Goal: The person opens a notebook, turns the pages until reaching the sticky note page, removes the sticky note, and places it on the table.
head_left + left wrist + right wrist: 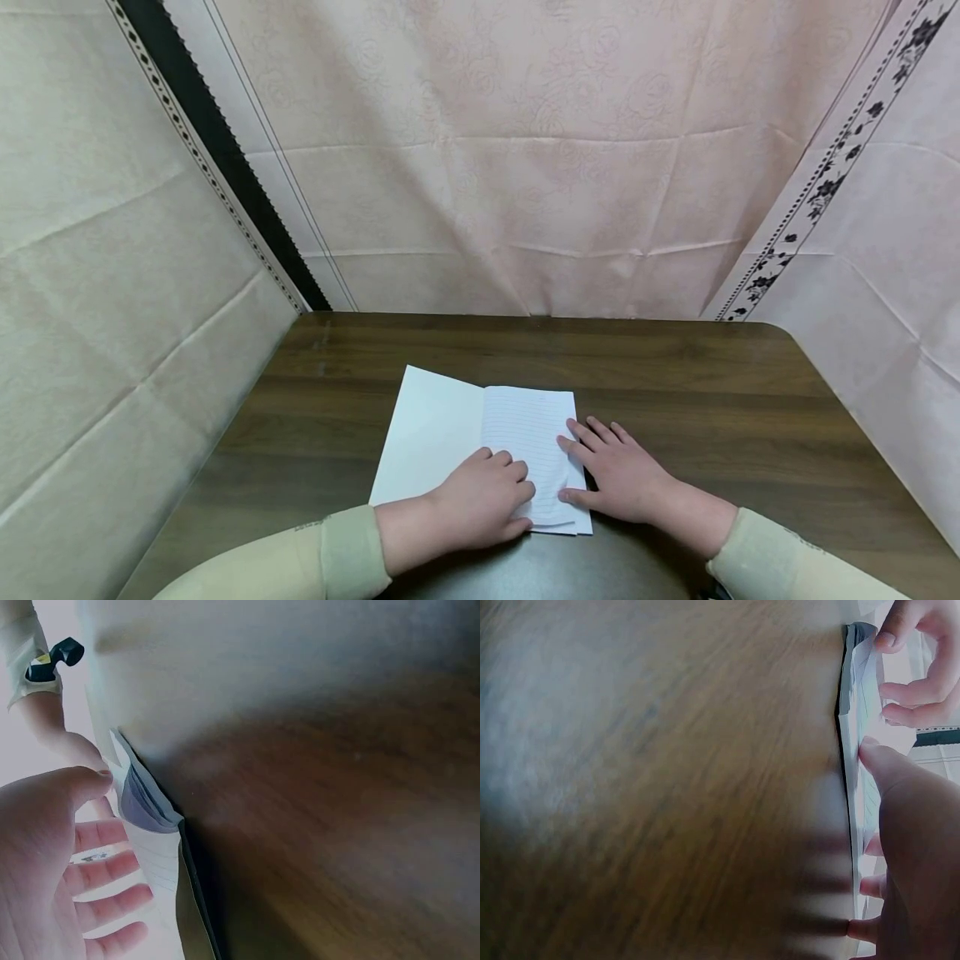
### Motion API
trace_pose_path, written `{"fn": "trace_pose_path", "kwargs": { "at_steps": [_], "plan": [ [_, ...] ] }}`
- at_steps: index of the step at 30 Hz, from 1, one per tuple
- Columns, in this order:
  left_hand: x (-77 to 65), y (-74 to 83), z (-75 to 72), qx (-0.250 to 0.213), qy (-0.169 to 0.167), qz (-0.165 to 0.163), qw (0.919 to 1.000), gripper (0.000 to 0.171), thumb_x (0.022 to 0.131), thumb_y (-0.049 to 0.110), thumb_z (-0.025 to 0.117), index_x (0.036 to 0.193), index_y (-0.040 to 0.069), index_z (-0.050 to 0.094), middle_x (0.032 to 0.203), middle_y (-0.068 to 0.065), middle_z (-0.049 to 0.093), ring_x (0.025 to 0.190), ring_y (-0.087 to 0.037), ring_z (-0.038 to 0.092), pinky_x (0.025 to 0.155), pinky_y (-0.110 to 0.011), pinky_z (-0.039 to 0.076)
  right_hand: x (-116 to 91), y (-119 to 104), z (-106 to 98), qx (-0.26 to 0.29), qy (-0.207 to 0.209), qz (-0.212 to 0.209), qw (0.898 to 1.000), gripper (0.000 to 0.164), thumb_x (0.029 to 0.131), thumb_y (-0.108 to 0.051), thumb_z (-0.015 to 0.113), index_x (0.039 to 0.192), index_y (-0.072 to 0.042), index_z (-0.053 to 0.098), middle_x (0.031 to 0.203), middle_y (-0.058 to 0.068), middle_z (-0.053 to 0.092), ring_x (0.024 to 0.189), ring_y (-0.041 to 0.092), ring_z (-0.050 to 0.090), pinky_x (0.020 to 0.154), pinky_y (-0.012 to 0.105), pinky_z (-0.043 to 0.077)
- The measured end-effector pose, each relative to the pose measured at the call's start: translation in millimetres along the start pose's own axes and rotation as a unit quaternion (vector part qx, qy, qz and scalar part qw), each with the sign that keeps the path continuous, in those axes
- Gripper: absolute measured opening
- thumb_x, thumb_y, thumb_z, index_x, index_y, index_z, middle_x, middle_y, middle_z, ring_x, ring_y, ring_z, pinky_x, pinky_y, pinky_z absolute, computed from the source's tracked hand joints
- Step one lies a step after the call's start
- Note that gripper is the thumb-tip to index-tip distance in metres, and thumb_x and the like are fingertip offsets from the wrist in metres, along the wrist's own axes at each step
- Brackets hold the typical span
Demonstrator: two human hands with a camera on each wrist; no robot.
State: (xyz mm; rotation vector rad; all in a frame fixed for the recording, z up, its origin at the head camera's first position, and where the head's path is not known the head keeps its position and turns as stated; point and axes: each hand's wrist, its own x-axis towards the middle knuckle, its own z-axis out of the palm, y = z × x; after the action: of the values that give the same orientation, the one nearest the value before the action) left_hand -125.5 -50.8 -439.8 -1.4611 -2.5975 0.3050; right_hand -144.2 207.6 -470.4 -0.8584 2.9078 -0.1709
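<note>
An open notebook point(431, 433) lies on the table, with a blank white side on the left and a lined page point(525, 421) on the right. Over the lower middle of the notebook is my left hand point(483, 500), its fingers loosely bent and its thumb by the page's near edge. My right hand point(622, 475) spreads its fingers at the right margin, fingertips touching the paper. In the left wrist view, page edges point(146, 799) bow upward near the left thumb. The right thumb point(874, 754) rests along the page edge in the right wrist view.
The notebook lies on a dark wood-grain table point(675, 375). Pale cloth point(525, 208) hangs behind the table's far edge, with more cloth point(112, 333) at the left and right sides. A small black object point(66, 652) shows at the right wrist.
</note>
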Motion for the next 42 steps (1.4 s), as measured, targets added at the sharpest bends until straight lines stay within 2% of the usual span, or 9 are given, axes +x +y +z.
{"fn": "trace_pose_path", "kwargs": {
  "at_steps": [6, 12, 17, 22, 26, 31, 36, 42],
  "plan": [
    [1.4, 3.7, -4.2, 0.012, 0.022, 0.035, 0.9991, 0.018, 0.092, 0.044, 0.063, 0.095, 0.029, 0.072, 0.089, 0.010, 0.062, 0.080, -0.012, 0.056, 0.065, -0.028, 0.041, 1, -2, -2, 0.000, -0.004, 0.002, 1.000, 0.086, 0.089, -0.078, 0.039, 0.151, -0.019, 0.043, 0.160, 0.009, 0.032, 0.145, 0.040, 0.029, 0.111, 0.062, 0.025],
    [3.3, 6.6, -4.1, -0.003, 0.015, 0.034, 0.9993, 0.014, 0.093, 0.037, 0.063, 0.093, 0.027, 0.072, 0.085, 0.011, 0.062, 0.077, -0.011, 0.056, 0.060, -0.026, 0.038, -1, -3, -4, 0.016, -0.001, -0.001, 1.000, 0.084, 0.090, -0.076, 0.041, 0.153, -0.021, 0.039, 0.161, 0.008, 0.029, 0.146, 0.039, 0.026, 0.111, 0.063, 0.025],
    [2.8, 5.8, -1.6, -0.035, 0.009, 0.006, 0.9993, 0.014, 0.094, 0.035, 0.062, 0.093, 0.023, 0.069, 0.085, 0.010, 0.062, 0.075, -0.011, 0.056, 0.060, -0.026, 0.040, -4, 1, 0, 0.034, 0.023, -0.012, 0.999, 0.080, 0.093, -0.070, 0.044, 0.155, -0.019, 0.035, 0.160, 0.007, 0.031, 0.146, 0.039, 0.026, 0.110, 0.064, 0.024],
    [-0.5, 4.0, 1.2, -0.050, 0.048, -0.020, 0.9974, 0.013, 0.091, 0.030, 0.062, 0.082, 0.021, 0.063, 0.078, 0.009, 0.057, 0.068, -0.012, 0.053, 0.053, -0.026, 0.036, -4, 7, 1, 0.059, 0.036, -0.017, 0.997, 0.074, 0.098, -0.062, 0.043, 0.155, -0.015, 0.034, 0.159, 0.006, 0.034, 0.145, 0.038, 0.028, 0.110, 0.063, 0.023],
    [-3.8, 2.8, 0.7, -0.068, 0.077, -0.038, 0.9941, 0.014, 0.087, 0.026, 0.064, 0.076, 0.020, 0.059, 0.073, 0.010, 0.053, 0.064, -0.010, 0.050, 0.050, -0.024, 0.032, -4, 9, 0, 0.078, 0.027, -0.017, 0.996, 0.068, 0.103, -0.053, 0.041, 0.156, -0.012, 0.032, 0.158, 0.007, 0.035, 0.145, 0.038, 0.028, 0.111, 0.061, 0.022],
    [-8.7, 2.0, -1.0, -0.084, 0.094, -0.067, 0.9898, 0.015, 0.084, 0.023, 0.065, 0.072, 0.020, 0.055, 0.069, 0.011, 0.047, 0.061, -0.010, 0.047, 0.049, -0.023, 0.030, -4, 11, -2, 0.093, 0.011, -0.009, 0.996, 0.063, 0.105, -0.045, 0.043, 0.156, -0.010, 0.031, 0.159, 0.006, 0.033, 0.147, 0.036, 0.025, 0.113, 0.060, 0.021],
    [-13.8, 1.1, -3.1, -0.128, 0.096, -0.106, 0.9814, 0.014, 0.081, 0.019, 0.065, 0.071, 0.020, 0.054, 0.068, 0.011, 0.044, 0.060, -0.009, 0.043, 0.050, -0.022, 0.031, -4, 11, -3, 0.101, -0.008, 0.011, 0.995, 0.066, 0.103, -0.048, 0.045, 0.156, -0.010, 0.031, 0.160, 0.005, 0.030, 0.149, 0.032, 0.022, 0.115, 0.059, 0.018],
    [-18.5, 1.6, -5.7, -0.189, 0.097, -0.146, 0.9663, 0.017, 0.075, 0.015, 0.064, 0.069, 0.020, 0.049, 0.067, 0.013, 0.041, 0.059, -0.006, 0.040, 0.050, -0.019, 0.031, -3, 10, -2, 0.098, -0.011, 0.023, 0.995, 0.082, 0.096, -0.066, 0.045, 0.155, -0.011, 0.033, 0.160, 0.002, 0.031, 0.149, 0.032, 0.022, 0.116, 0.057, 0.018]
  ]
}}
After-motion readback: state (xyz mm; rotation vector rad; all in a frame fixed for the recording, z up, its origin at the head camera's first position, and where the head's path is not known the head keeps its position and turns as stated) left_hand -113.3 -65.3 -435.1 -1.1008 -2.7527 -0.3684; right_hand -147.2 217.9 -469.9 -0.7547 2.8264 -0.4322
